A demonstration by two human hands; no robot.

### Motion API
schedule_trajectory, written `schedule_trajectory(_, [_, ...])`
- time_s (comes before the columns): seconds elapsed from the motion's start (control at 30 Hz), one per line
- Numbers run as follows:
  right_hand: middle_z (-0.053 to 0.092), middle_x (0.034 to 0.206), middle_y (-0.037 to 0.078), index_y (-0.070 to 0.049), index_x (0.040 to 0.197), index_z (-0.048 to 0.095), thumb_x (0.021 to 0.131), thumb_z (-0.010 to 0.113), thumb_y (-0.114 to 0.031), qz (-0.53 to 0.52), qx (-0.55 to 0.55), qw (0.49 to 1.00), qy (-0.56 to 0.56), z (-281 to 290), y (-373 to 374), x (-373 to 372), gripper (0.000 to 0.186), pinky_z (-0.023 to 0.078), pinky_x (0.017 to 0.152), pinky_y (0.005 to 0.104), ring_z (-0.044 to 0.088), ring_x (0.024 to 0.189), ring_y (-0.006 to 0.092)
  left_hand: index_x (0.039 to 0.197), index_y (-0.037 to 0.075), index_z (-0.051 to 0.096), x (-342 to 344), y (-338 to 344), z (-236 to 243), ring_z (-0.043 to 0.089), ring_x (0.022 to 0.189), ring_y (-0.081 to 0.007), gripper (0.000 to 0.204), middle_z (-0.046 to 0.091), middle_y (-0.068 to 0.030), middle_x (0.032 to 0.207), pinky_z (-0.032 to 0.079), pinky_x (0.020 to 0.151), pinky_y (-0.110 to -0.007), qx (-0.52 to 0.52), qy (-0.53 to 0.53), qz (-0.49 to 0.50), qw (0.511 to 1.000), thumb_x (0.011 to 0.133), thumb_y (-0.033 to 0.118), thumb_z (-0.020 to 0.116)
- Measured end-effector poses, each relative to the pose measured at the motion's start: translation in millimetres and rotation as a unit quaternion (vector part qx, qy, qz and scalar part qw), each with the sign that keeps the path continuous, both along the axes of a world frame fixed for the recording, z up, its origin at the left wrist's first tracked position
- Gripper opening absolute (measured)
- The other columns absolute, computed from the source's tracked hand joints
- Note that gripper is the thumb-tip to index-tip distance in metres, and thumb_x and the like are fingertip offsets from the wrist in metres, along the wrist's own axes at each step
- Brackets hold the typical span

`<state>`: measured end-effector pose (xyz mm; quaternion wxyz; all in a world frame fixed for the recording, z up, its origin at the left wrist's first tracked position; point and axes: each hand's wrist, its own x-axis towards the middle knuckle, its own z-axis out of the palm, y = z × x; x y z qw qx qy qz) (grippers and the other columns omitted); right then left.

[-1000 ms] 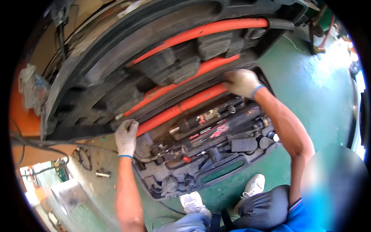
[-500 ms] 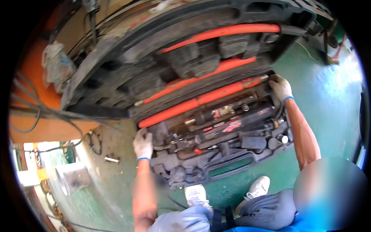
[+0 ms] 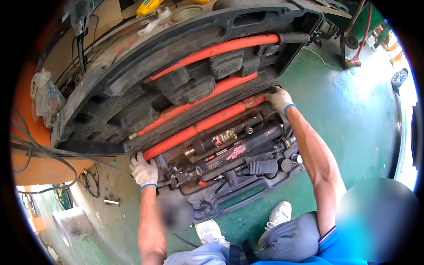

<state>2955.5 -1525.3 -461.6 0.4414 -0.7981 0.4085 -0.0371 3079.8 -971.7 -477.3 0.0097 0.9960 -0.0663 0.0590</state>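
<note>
A black plastic tool case (image 3: 229, 198) lies open, holding black hydraulic cylinders (image 3: 234, 148), smaller fittings and attachments. A long red tube (image 3: 194, 131) crosses the base near the hinge. My left hand (image 3: 144, 171), in a pale work glove, closes at the tube's left end. My right hand (image 3: 279, 99), also gloved, closes at its right end; both fingertips are partly hidden. The raised lid (image 3: 110, 92) holds two more red pieces (image 3: 221, 46), the upper with a black grip.
A plastic bag (image 3: 46, 95) and cables (image 3: 57, 157) hang at left. A metal bucket (image 3: 70, 225) and small items lie on the floor. My shoes (image 3: 278, 214) stand before the case. A broom (image 3: 355, 59) and a wheel (image 3: 398, 77) are at upper right.
My left hand has moved up onto the tube's left end, and my right hand from the case's corner onto the tube's right end. The camera view has shifted.
</note>
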Motion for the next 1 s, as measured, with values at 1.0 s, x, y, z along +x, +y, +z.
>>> schedule_trajectory(1.0, [0.070,0.093,0.004,0.003,0.127,0.065,0.108,0.057,-0.025,-0.023,0.434,0.797,-0.420,201,60,-51,0.035,0.054,0.061,0.0239,0.064,0.070,0.0121,0.106,0.012,0.072,-2,-128,102,0.073,0.089,-0.0407,0.032,0.075,-0.0161,0.095,0.059,0.078,-0.047,-0.218,-0.008,-0.312,0.925,0.075,0.012,0.080])
